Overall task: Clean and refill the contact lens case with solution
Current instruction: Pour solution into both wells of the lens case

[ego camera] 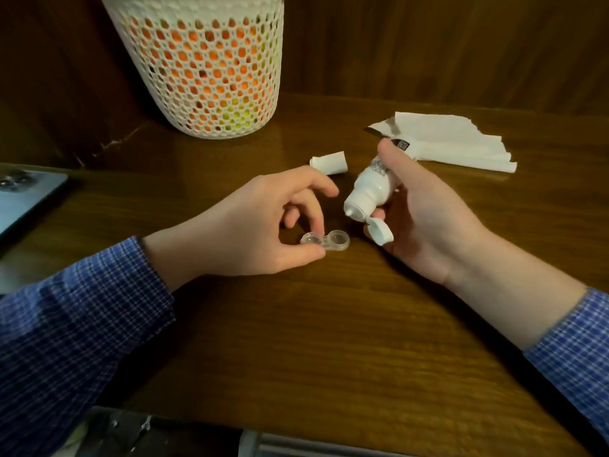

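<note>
A clear contact lens case with two open round wells lies on the wooden table. My left hand pinches its left well between thumb and fingers. My right hand grips a white solution bottle, tilted with its nozzle pointing down and left, a little above and to the right of the case. The bottle's flip cap hangs open below the nozzle.
A white mesh basket with orange and yellow contents stands at the back left. White paper tissues lie at the back right, and a small crumpled white piece behind my hands. A grey device rests at the left edge.
</note>
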